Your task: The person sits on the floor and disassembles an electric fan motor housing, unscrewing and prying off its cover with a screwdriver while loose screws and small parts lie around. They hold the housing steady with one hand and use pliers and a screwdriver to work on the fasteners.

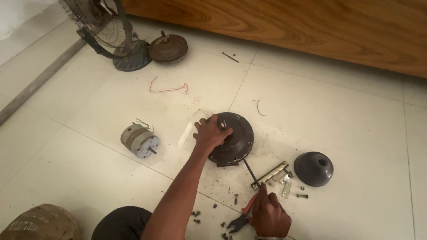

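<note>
A dark round fan motor housing [238, 140] lies on the tiled floor. My left hand [210, 133] rests on its left side, fingers gripping near the centre shaft. My right hand [269, 215] holds a thin dark rod, perhaps a screwdriver [250, 171], whose tip reaches the housing's lower edge. Red-handled pliers [240, 220] lie under or beside my right hand; whether the hand grips them is unclear. A metal bracket [272, 174] lies just above my right hand.
A dark dome cover [313, 168] sits right of the bracket. A small grey motor [140, 141] lies left. Loose screws [195, 216] scatter near my arm. A table fan [109, 33], a rusty motor [167, 48] and a wooden panel [311, 26] stand farther off.
</note>
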A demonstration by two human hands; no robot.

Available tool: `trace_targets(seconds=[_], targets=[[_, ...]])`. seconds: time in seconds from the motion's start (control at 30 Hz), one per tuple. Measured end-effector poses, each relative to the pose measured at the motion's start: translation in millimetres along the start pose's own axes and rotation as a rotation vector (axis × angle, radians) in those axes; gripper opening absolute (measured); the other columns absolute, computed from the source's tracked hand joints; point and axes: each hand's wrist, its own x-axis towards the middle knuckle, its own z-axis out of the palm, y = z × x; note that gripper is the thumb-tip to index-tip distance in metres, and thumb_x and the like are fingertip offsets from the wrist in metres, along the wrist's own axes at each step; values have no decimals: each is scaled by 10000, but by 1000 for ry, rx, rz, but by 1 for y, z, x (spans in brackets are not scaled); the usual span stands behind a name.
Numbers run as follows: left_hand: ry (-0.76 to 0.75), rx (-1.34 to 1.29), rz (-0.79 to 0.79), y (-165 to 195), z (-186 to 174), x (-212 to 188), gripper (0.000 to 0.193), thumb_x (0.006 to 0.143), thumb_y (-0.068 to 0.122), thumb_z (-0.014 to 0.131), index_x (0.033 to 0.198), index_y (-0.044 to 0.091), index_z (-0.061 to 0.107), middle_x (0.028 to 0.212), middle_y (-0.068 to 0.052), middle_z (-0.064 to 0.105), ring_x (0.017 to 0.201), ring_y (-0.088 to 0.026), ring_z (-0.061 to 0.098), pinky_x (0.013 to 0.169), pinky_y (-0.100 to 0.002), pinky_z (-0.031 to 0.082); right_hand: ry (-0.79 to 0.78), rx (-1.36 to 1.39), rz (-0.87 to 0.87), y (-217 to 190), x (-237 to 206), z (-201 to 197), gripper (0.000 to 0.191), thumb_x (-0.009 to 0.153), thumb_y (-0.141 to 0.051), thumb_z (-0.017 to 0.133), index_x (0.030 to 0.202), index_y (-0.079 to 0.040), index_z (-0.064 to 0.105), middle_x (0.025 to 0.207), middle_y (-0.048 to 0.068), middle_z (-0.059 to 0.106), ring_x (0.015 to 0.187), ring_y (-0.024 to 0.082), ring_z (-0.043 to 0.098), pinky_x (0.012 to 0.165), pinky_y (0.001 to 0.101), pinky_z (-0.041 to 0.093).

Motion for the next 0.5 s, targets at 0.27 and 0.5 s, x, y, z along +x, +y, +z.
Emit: trace_targets(seconds=[0.27,0.5], targets=[[31,10,33,-4,8,3,921,738,610,767,1505,222,438,1465,-208,413,1387,-442,320,1025,-692,404,-27,281,141,8,-2,5,374,856,-262,728,1222,-182,733,756,60,716,563,240,710,500,382,544],[-7,-91,25,-24,26,8,1028,733,728,699,1571,253,338,1650,-182,207,1486,-458,174,1069,-710,373,-509,1510,629,11,9,-2,423,926,-86,568,1341,-45,644,680,141,645,435,174,532,376,313,345]])
